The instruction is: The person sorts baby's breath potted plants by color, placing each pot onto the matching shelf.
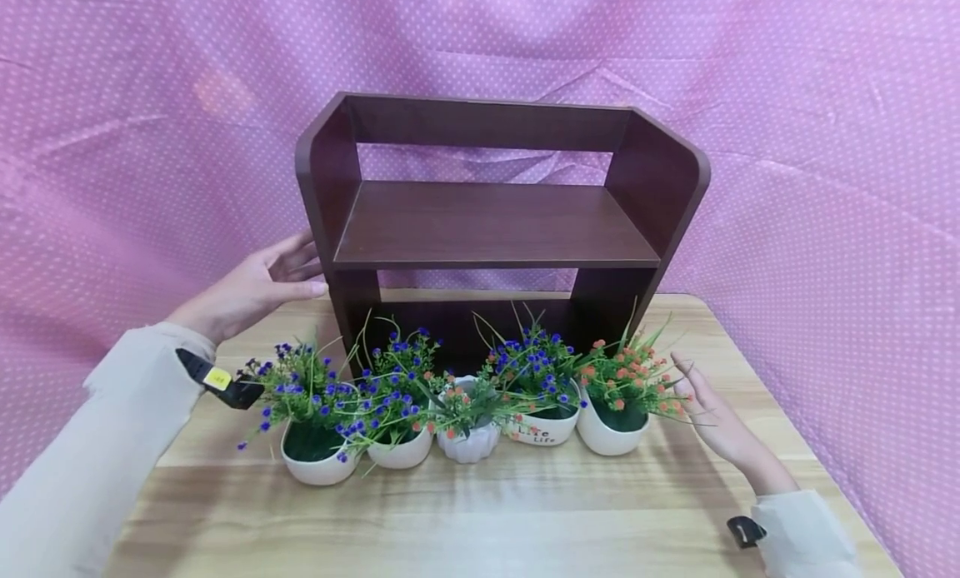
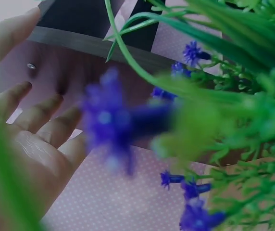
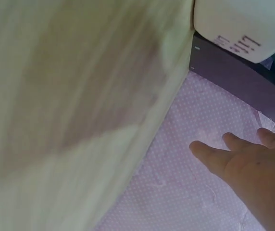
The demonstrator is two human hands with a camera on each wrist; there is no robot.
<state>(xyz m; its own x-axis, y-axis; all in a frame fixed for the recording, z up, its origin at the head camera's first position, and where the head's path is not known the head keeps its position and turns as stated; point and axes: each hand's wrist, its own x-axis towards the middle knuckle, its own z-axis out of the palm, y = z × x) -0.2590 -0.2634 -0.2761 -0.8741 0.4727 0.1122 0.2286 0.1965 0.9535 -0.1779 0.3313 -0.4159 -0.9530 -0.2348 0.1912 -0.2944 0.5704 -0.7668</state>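
A dark brown two-tier wooden shelf (image 1: 491,224) stands on the table behind a row of potted artificial plants. My left hand (image 1: 247,288) is at the shelf's left side panel, thumb and fingers spread. In the left wrist view the fingers of this hand (image 2: 43,149) reach toward the panel; contact is hard to tell. My right hand (image 1: 712,420) lies beside the rightmost white pot (image 1: 611,435) with orange flowers, fingers extended and partly behind its leaves. In the right wrist view that hand (image 3: 257,168) holds nothing and is apart from the lettered pot (image 3: 241,29).
Left of the orange plant stand a white "Life" pot (image 1: 543,431), a small ribbed pot (image 1: 470,445) and two white pots with blue flowers, one at the far left (image 1: 322,470). Under them is a light wooden table (image 1: 480,520). Pink dotted cloth (image 1: 810,145) hangs behind.
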